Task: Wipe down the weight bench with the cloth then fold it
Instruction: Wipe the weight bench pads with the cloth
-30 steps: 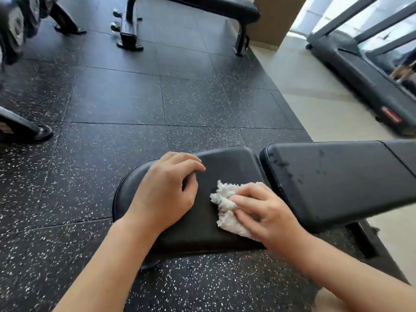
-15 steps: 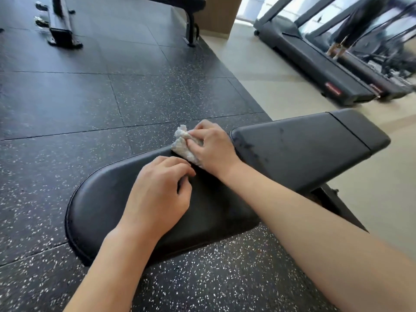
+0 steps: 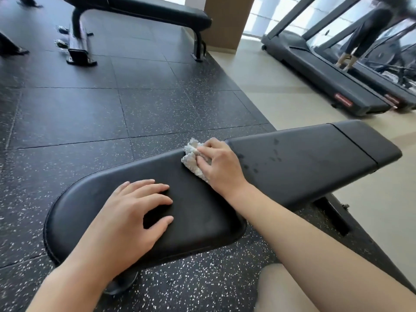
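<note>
A black padded weight bench fills the middle of the head view, with a rounded seat pad [image 3: 202,212] near me and a longer back pad [image 3: 315,163] angled up to the right. My right hand [image 3: 221,165] presses a crumpled white cloth [image 3: 191,159] onto the far edge of the seat pad, close to the gap between the pads. My left hand [image 3: 132,212] lies flat on the seat pad with its fingers spread, holding nothing. Dark wet spots mark the back pad.
Speckled black rubber floor [image 3: 78,122] surrounds the bench. Another flat bench [image 3: 157,10] stands at the back. Treadmills [image 3: 326,70] line the beige floor at the right, with a person's legs [image 3: 360,39] on one. My knee [image 3: 281,289] shows at the bottom.
My right hand slid the cloth from the near side of the seat pad to its far edge by the gap. My left hand flattened and spread its fingers. The camera swung right.
</note>
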Tool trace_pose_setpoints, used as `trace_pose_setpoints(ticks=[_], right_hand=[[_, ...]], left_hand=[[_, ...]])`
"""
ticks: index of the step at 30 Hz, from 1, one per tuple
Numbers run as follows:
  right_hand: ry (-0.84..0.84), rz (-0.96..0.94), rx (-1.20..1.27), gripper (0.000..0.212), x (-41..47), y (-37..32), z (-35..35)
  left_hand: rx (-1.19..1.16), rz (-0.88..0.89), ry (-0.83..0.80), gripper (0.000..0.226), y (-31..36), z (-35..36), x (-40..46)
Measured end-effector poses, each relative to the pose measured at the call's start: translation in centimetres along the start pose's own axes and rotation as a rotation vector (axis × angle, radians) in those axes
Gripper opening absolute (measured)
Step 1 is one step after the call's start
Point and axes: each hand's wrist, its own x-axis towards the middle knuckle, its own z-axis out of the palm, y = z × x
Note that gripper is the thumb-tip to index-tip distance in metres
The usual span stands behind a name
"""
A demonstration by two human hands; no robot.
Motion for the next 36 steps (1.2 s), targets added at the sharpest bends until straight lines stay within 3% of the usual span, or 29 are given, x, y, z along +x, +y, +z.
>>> trace_pose_setpoints(ticks=[10, 17, 20, 28, 32, 36], right_hand=[[-0.088, -0.154, 0.035, 0.019, 2.9, -2.1, 2.3], [-0.210, -0.413, 0.209, 0.009, -7.3, -2.9, -0.4], [-0.174, -0.391, 0.228, 0.011, -9.7, -0.2, -2.3], [-0.093, -0.135, 0.057, 0.017, -0.5, 0.4, -0.4], [-0.138, -0.209, 0.067, 0.018, 0.0, -4.9, 1.7], [-0.207, -0.360, 0.150, 0.015, -5.7, -9.0, 2.2]], left_hand=[[0.206, -0.235, 0.057, 0.032, 1.6, -2.2, -3.1], [0.204, -0.394, 0.183, 0.026, 1.8, -2.2, -2.8], [0.175, -0.457, 0.191, 0.023, 1.7, -2.1, -2.6], [0.156, -0.380, 0.194, 0.026, 1.4, -2.0, -3.3], [0.183, -0.317, 0.164, 0.029, 0.5, -2.4, -4.0], [0.156, -0.355, 0.219, 0.028, -1.7, -3.8, -4.7]])
